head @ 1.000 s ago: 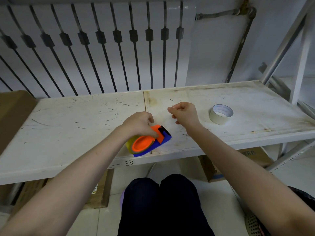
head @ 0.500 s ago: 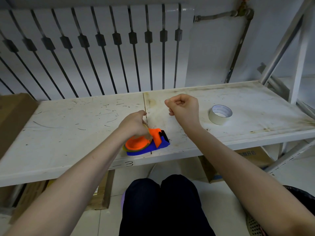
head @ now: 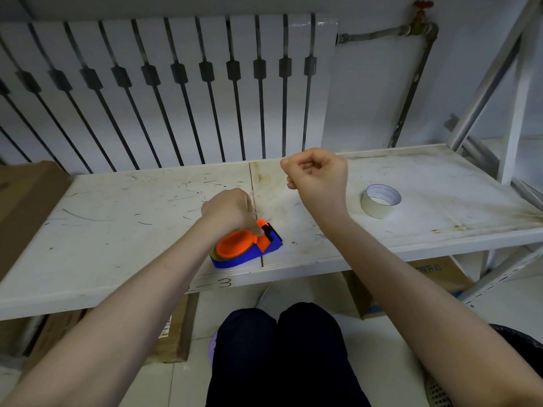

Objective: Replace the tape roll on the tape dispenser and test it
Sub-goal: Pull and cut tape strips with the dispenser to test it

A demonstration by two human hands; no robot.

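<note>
Left hand (head: pixel 232 208) grips orange-and-blue plastic tape dispenser (head: pixel 245 248) on white scuffed shelf (head: pixel 117 230). Right hand (head: pixel 317 174) raised, fingers curled; whether it pinches anything, cannot tell. Beige tape roll (head: pixel 380 201) right.

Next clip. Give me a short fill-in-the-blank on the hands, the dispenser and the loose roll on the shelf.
1. The left hand holds the orange and ____ tape dispenser at the front edge of the shelf.
2. The right hand is raised, its fingers ____, and seems to pinch a faint tape strip.
3. The spare tape roll lies on the shelf to the ____ of the right hand.

Missing words: blue; curled; right
</note>
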